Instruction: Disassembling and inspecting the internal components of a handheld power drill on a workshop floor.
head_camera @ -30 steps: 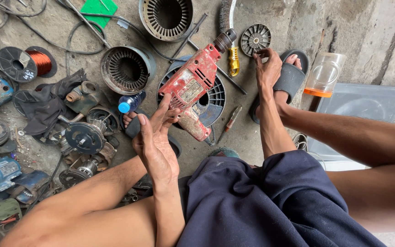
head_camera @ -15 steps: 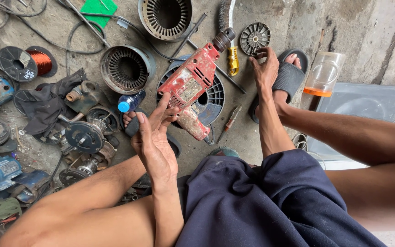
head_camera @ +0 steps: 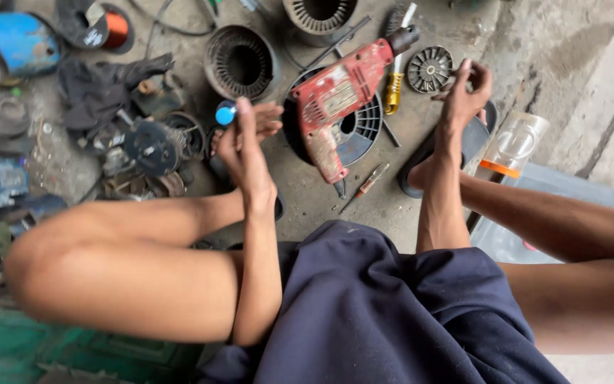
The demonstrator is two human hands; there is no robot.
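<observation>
My left hand (head_camera: pixel 246 146) is raised above the floor, its fingers close around a small tool with a round blue cap (head_camera: pixel 225 113). A worn red electric drill (head_camera: pixel 339 92) lies just right of it on a black spool (head_camera: pixel 365 129); the hand is not touching it. Beside a round finned metal wheel (head_camera: pixel 429 69), on its right, is my right hand (head_camera: pixel 463 92). Its fingers are loosely curled and its palm is hidden. My knees and dark blue shorts (head_camera: pixel 385 313) fill the foreground.
A yellow-handled screwdriver (head_camera: pixel 392 92) and a small red one (head_camera: pixel 371 179) lie by the drill. Two motor stators (head_camera: pixel 239 64) (head_camera: pixel 319 14), a copper wire spool (head_camera: pixel 108 28), a blue motor shell (head_camera: pixel 19 43) and scrap parts crowd the left. A plastic cup (head_camera: pixel 513 142) and a sandal (head_camera: pixel 421 167) are right.
My left hand has come off the drill and moved left with the blue-capped tool. My right hand has drawn back from the finned wheel. The drill stays put.
</observation>
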